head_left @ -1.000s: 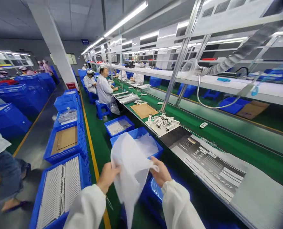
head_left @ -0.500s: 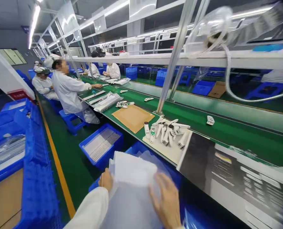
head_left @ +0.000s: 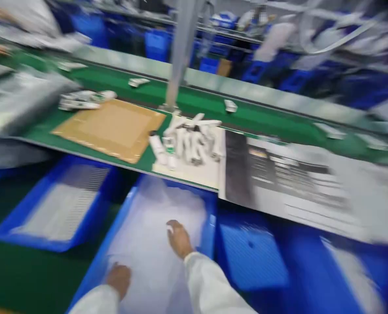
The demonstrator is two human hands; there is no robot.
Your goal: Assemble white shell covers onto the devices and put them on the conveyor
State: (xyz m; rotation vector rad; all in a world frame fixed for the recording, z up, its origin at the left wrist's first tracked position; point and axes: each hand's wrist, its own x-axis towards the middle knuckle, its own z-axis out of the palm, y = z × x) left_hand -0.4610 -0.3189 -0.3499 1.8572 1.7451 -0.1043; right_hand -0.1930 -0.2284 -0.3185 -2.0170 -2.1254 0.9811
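Both my hands are low over a blue plastic crate (head_left: 154, 209) lined with a stack of thin white translucent sheets (head_left: 151, 226). My right hand (head_left: 180, 239) rests on the sheets near the crate's far right side. My left hand (head_left: 118, 279) lies on them nearer the crate's front edge. Neither hand lifts any sheet, and white sleeves cover both forearms. Motion blur softens the whole view, so the fingers show little detail.
A white board of white tubes (head_left: 187, 144) and a brown cardboard pad (head_left: 108, 128) lie on the green bench (head_left: 213, 98). A large printed sheet (head_left: 295, 174) lies to the right. Another blue crate (head_left: 59, 205) holds white comb-like parts. A metal post (head_left: 180, 48) rises behind.
The view has tipped down toward the crate. The white sheets held up in both hands now lie in the crate, and my hands have dropped onto them.
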